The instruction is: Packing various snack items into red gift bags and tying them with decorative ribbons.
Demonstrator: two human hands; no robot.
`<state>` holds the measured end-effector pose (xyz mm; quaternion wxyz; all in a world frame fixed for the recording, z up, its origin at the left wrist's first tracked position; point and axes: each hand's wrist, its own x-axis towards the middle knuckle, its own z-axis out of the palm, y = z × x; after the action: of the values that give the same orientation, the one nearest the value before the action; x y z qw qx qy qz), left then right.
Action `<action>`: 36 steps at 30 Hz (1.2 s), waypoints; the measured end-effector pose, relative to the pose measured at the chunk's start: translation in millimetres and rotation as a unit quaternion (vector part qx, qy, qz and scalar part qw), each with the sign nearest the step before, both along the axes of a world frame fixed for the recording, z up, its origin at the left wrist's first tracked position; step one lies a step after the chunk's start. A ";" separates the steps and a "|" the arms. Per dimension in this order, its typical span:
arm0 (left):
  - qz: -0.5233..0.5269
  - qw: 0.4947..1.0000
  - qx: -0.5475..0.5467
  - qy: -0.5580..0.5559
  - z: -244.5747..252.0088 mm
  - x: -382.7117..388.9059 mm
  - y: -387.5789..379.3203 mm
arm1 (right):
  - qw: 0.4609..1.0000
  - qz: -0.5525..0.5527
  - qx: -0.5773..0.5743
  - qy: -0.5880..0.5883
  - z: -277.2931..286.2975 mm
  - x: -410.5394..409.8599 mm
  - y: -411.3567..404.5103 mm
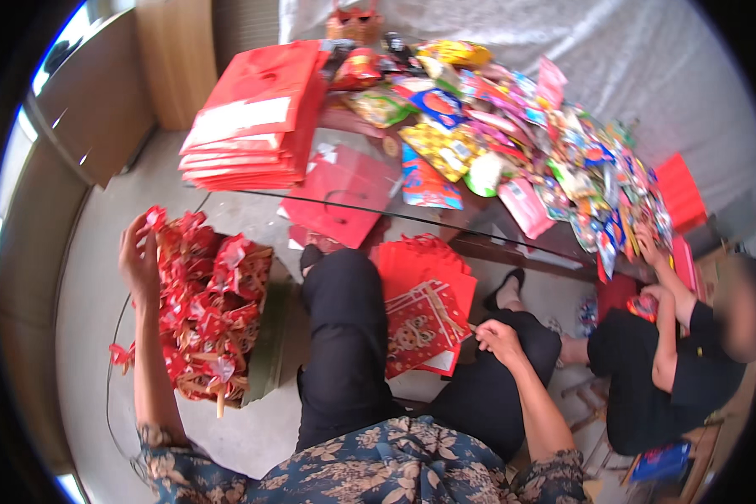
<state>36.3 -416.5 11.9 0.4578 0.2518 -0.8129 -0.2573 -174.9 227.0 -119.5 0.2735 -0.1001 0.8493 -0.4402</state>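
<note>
At the left, a carton [261, 302] is heaped with small items in red, shiny, twisted wrappers [208, 315]. My left hand [140, 261] is at its far left corner, fingertips pinching one red wrapped piece [156, 218]. Between my knees rests a red gift bag with a printed cartoon figure [419, 327], lying over plain red bags [416, 264]. My right hand [501, 343] hovers by my right thigh, thumb and fingers drawn together at the tan handle [457, 321] of the printed bag.
A glass-topped table [378, 208] bears a stack of red paper bags [252, 113] and a large heap of packaged snacks [498, 132]. On the right a seated person [668, 365] reaches into the heap. A cable [110, 384] runs along the floor at left.
</note>
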 end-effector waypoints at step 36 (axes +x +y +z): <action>-0.839 0.461 -0.289 0.015 96.4 -23.2 495.7 | 0.882 0.262 -0.361 0.152 217.5 126.1 -233.7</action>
<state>13.1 79.2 108.4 0.0801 -0.7023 -0.6534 -0.2711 -48.8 -6.7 98.0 0.1914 -0.4768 0.6055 -0.6078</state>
